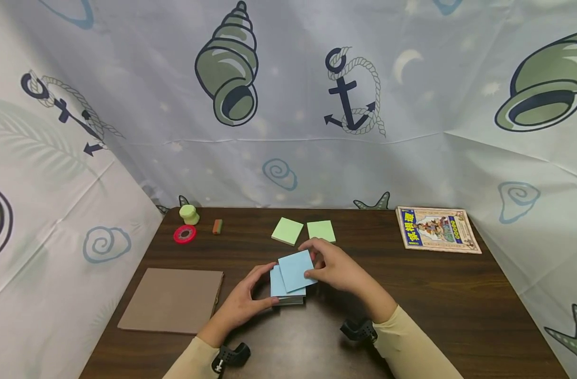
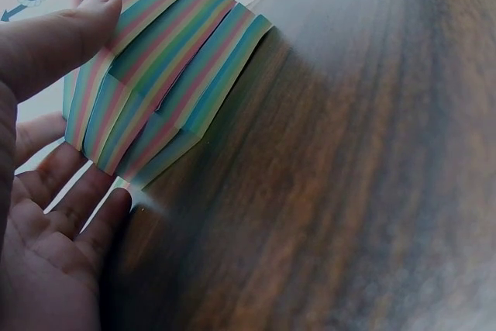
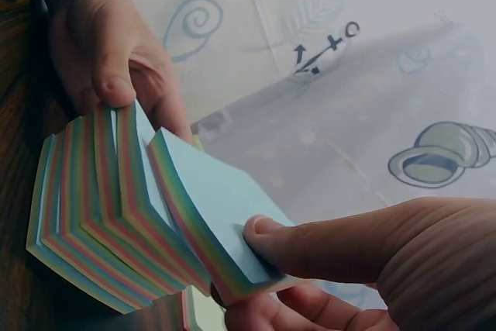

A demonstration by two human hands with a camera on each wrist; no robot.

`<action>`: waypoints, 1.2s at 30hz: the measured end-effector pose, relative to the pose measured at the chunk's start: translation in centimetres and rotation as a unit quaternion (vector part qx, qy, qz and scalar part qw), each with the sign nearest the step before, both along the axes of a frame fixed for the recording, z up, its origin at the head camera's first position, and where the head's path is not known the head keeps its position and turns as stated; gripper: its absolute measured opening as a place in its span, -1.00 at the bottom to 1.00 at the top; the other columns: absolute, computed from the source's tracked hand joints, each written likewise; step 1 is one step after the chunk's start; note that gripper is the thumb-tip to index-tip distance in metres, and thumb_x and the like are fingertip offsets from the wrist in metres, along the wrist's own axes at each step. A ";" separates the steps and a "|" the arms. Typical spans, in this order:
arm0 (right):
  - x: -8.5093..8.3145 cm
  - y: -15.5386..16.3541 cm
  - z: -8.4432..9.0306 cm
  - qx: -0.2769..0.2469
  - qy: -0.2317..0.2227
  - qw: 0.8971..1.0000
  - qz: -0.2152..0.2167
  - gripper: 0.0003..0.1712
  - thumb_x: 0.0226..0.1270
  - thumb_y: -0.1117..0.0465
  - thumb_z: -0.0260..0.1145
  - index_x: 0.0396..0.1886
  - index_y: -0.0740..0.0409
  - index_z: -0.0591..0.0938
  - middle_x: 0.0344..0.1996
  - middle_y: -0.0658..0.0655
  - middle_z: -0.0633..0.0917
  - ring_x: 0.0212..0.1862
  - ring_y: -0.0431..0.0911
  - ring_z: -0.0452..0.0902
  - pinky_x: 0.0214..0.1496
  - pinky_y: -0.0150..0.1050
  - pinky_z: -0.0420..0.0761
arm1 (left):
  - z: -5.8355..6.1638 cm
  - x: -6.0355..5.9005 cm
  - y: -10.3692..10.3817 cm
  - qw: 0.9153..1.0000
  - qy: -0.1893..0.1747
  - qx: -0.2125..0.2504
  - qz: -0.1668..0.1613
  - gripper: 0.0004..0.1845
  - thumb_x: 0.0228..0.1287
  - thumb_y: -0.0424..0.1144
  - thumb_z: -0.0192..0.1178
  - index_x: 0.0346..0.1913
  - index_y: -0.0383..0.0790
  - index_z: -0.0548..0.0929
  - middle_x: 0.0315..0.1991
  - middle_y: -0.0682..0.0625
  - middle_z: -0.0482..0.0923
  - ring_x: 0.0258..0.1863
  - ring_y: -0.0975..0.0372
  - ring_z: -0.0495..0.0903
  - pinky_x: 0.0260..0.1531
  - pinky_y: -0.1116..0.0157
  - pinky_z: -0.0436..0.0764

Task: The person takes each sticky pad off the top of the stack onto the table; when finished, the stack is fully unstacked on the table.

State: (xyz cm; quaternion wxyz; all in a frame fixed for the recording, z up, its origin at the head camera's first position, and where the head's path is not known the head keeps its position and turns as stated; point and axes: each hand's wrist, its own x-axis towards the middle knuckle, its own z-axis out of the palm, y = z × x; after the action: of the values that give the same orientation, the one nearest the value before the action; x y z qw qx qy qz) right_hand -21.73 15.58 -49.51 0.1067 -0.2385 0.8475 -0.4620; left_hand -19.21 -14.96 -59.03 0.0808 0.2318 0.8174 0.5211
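A stack of sticky notes (image 1: 288,287) with a blue top sheet and rainbow-striped sides (image 2: 155,83) sits on the dark wooden table (image 1: 435,310) near its front middle. My left hand (image 1: 243,302) holds the lower stack from the left, thumb on its side (image 2: 54,36). My right hand (image 1: 338,268) pinches an upper wad of notes (image 3: 209,215) with the thumb (image 3: 310,249) on top, twisted and lifted off the lower stack (image 3: 77,230).
Two light green note pads (image 1: 287,230) (image 1: 321,231) lie just behind the hands. A brown board (image 1: 172,300) lies at the left. A red tape roll (image 1: 185,234), a green cap (image 1: 189,214) and a small eraser (image 1: 217,226) sit at back left, a booklet (image 1: 437,229) at back right.
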 end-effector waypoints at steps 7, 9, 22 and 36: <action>-0.2 0.8 0.5 0.007 0.026 1.000 -0.005 -0.43 0.43 0.36 0.51 0.39 0.05 0.63 -0.01 0.13 0.69 -0.24 -0.15 0.60 -0.19 -0.27 0.62 | 0.4 0.1 0.1 1.000 0.002 0.000 -0.001 -0.07 0.29 -0.03 0.61 0.66 0.13 0.39 0.53 0.17 0.45 0.58 0.17 0.38 0.57 0.37 0.30; -0.3 1.2 0.6 0.010 0.024 1.000 -0.013 -0.48 0.47 0.36 0.44 0.37 -0.01 0.65 0.03 0.11 0.72 -0.24 -0.14 0.59 -0.23 -0.25 0.60 | 0.4 0.1 0.1 1.000 0.004 -0.002 0.000 -0.06 0.29 -0.03 0.61 0.67 0.08 0.39 0.53 0.16 0.45 0.59 0.16 0.38 0.58 0.36 0.30; -1.1 3.6 0.9 0.024 0.028 0.996 -0.081 -0.56 0.47 0.38 0.31 0.25 -0.07 0.70 0.06 0.14 0.68 -0.17 -0.06 0.58 -0.18 -0.14 0.58 | 0.3 0.0 0.0 1.000 0.006 -0.004 0.003 -0.05 0.28 -0.03 0.62 0.67 -0.01 0.39 0.53 0.16 0.46 0.58 0.15 0.38 0.54 0.49 0.24; -3.7 7.7 -2.4 0.028 0.041 0.965 -0.257 -0.75 0.68 0.23 0.29 0.12 -0.02 0.84 0.20 0.20 0.77 -0.05 0.07 0.63 -0.05 -0.08 0.57 | 0.2 0.1 0.1 1.000 -0.002 0.003 -0.001 -0.04 0.27 -0.06 0.63 0.67 -0.02 0.39 0.52 0.16 0.46 0.56 0.20 0.40 0.57 0.34 0.34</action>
State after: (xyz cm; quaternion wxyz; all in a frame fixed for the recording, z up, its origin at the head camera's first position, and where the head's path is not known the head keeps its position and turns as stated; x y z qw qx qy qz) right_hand -25.39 23.30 -51.89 -0.0441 -0.0280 0.8964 -0.4401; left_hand -19.15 -14.88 -58.82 0.0823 0.2313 0.8158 0.5236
